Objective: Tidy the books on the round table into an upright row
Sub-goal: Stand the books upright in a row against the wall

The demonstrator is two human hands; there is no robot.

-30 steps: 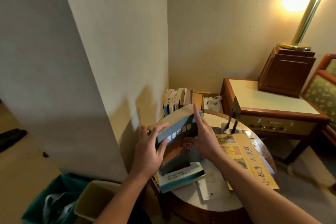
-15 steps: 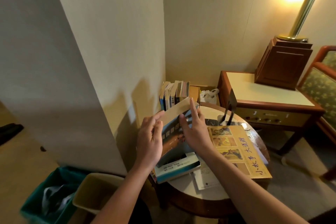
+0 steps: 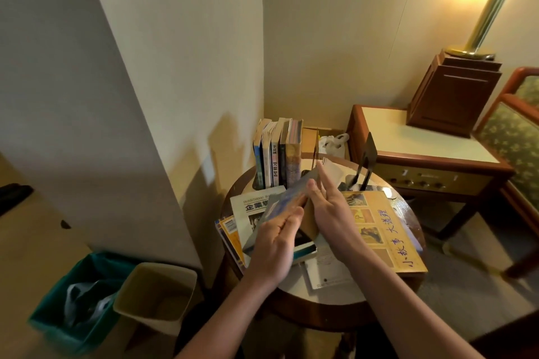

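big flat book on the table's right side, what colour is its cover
The book is yellow-orange with small picture panels; head view.

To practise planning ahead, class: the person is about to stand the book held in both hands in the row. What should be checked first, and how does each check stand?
1. Grip on the blue-grey book: ok; the left hand and right hand press it between straight fingers.
2. Book upright: not ok; it is tilted.
3. Steadiness of the upright row: ok; it stands at the back of the round table.
4. Free slot beside the row: cannot tell; the hands hide that spot.
5. Row supported by the bookend: not ok; it stands apart.
6. Remaining books: not ok; the yellow book and the white book lie flat.
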